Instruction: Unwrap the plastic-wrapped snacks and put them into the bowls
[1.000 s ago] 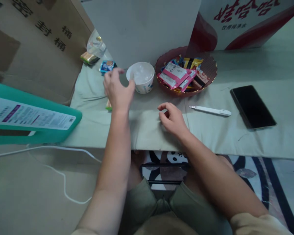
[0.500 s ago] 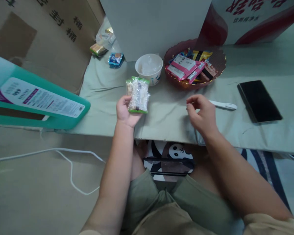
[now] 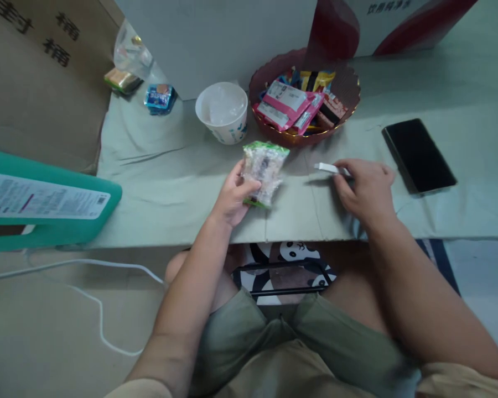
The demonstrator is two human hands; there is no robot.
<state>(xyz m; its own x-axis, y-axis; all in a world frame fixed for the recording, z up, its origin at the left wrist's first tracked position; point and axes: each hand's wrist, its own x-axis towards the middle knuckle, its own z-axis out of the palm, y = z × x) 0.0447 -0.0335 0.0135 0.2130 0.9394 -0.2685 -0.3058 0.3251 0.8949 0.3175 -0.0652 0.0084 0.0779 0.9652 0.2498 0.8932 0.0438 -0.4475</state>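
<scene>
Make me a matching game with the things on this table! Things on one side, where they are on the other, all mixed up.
Things:
1. snack packet
2. white stick
3. phone
4. cup

Places:
A. standing just left of the red bowl
B. partly under the right hand
C. held in the left hand
D. lying flat, right of both hands

Pairs: 1-C, 2-B, 3-D, 4-A
</scene>
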